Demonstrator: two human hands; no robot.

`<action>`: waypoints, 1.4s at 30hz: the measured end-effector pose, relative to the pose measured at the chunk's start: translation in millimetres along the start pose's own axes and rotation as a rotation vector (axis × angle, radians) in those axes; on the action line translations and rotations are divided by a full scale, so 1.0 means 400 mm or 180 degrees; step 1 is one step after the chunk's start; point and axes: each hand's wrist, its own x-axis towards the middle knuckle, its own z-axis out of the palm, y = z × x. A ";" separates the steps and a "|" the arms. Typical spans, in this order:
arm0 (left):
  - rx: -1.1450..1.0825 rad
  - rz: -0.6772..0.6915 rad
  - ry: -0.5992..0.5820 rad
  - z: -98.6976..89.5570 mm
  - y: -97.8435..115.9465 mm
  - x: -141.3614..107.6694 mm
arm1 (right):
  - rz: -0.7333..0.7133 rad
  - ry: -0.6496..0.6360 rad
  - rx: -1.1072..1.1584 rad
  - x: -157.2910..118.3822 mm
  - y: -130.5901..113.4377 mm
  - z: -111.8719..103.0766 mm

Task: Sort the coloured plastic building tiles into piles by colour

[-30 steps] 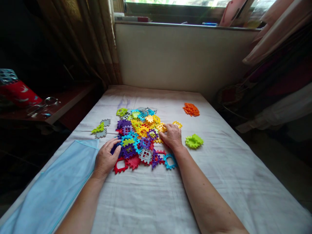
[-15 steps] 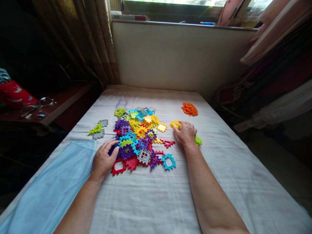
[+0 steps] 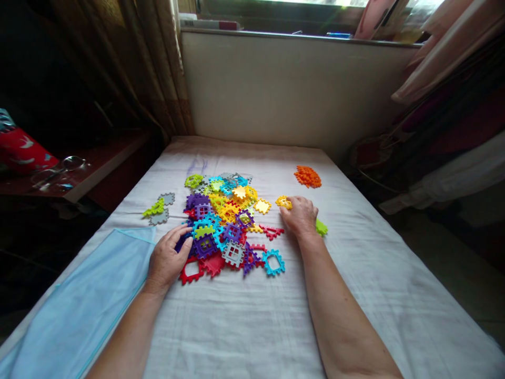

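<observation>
Daylight from window (image 3: 300, 10), glare along top; sides dim, outer edges soft

Open sheet (image 3: 232, 331) nearest, piled pieces (image 3: 226, 213) blocking beyond

Left grip (image 3: 168, 255): one bare hand, fingers and thumb visible. Right grip (image 3: 300, 216): one bare hand, rounded knuckles. Forearms (image 3: 333, 295): two, bare where visible, tapering to the wrists.
</observation>
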 end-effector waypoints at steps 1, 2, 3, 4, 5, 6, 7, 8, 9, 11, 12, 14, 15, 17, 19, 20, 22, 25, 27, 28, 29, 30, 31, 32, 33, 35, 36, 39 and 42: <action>-0.0003 0.0010 -0.0004 0.000 0.000 0.000 | -0.0098 0.0027 0.0057 -0.001 -0.006 0.001; -0.0008 0.0023 -0.0009 -0.001 0.000 0.000 | -0.0223 0.0038 0.0114 -0.003 -0.013 0.003; -0.0012 0.0034 -0.0014 -0.001 0.000 0.000 | -0.0369 0.0032 0.0164 -0.005 -0.021 0.005; -0.0014 0.0044 -0.0017 -0.001 0.000 0.001 | -0.0521 0.0010 0.0204 -0.008 -0.030 0.009; -0.0013 0.0051 -0.0018 -0.001 0.000 0.001 | -0.0670 -0.0026 0.0236 -0.012 -0.039 0.013; -0.0010 0.0055 -0.0015 0.000 0.000 0.001 | -0.0798 -0.0063 0.0260 -0.015 -0.047 0.017; -0.0006 0.0058 -0.0010 0.000 0.000 0.001 | -0.0898 -0.0095 0.0274 -0.019 -0.054 0.021; 0.0000 0.0056 -0.0002 0.000 0.001 0.001 | -0.0964 -0.0123 0.0280 -0.022 -0.059 0.024; 0.0007 0.0052 0.0005 0.001 0.001 0.001 | -0.1001 -0.0144 0.0278 -0.024 -0.063 0.026; 0.0021 0.0037 0.0016 0.002 0.001 0.000 | -0.1010 -0.0174 0.0259 -0.028 -0.069 0.029; 0.0024 0.0029 0.0021 0.002 0.001 0.000 | -0.0995 -0.0191 0.0250 -0.029 -0.071 0.030; 0.0020 0.0024 0.0030 0.003 0.001 0.000 | -0.0958 -0.0227 0.0243 -0.031 -0.075 0.030; 0.0017 0.0024 0.0035 0.004 0.001 0.000 | -0.0945 -0.0234 0.0248 -0.031 -0.077 0.030; 0.0015 0.0023 0.0039 0.004 0.001 -0.001 | -0.0941 -0.0199 0.0283 -0.030 -0.077 0.030; 0.0019 0.0025 0.0038 0.005 0.000 -0.001 | -0.0900 -0.0081 0.0327 -0.025 -0.070 0.028; 0.0022 0.0026 0.0038 0.005 0.000 -0.001 | -0.0837 0.0001 0.0337 -0.022 -0.063 0.027; 0.0026 0.0038 0.0036 0.005 -0.001 -0.001 | -0.0602 0.0168 0.0313 -0.013 -0.043 0.022; 0.0034 0.0050 0.0027 0.004 -0.001 0.000 | -0.0176 0.0296 0.0217 -0.001 -0.010 0.013; 0.0037 0.0050 0.0019 0.004 -0.001 0.000 | -0.0001 0.0272 0.0169 0.003 0.004 0.008; 0.0036 0.0046 0.0018 0.003 -0.001 0.000 | 0.0041 0.0242 0.0157 0.003 0.008 0.006; 0.0033 0.0042 0.0015 0.003 0.000 0.000 | 0.0063 0.0209 0.0151 0.003 0.009 0.006; 0.0028 0.0035 0.0013 0.002 0.000 0.000 | 0.0070 0.0178 0.0147 0.002 0.009 0.006; 0.0023 0.0026 0.0010 0.002 0.001 0.000 | 0.0070 0.0151 0.0140 0.001 0.009 0.006; 0.0017 0.0014 0.0006 0.001 0.002 0.000 | 0.0068 0.0131 0.0131 0.000 0.007 0.008; 0.0012 0.0003 -0.0001 0.001 0.002 0.001 | 0.0068 0.0118 0.0121 -0.001 0.006 0.009; 0.0005 -0.0013 -0.0013 0.001 0.003 0.001 | 0.0066 0.0115 0.0110 -0.002 0.006 0.012; 0.0003 -0.0015 -0.0013 0.001 0.004 0.001 | 0.0056 0.0136 0.0120 -0.001 0.006 0.013; 0.0005 -0.0003 0.0008 0.001 0.004 0.001 | -0.0048 0.0296 0.0230 0.000 0.001 0.009; 0.0000 0.0027 0.0027 0.001 0.004 0.001 | -0.0295 0.0305 0.0420 -0.001 -0.023 0.002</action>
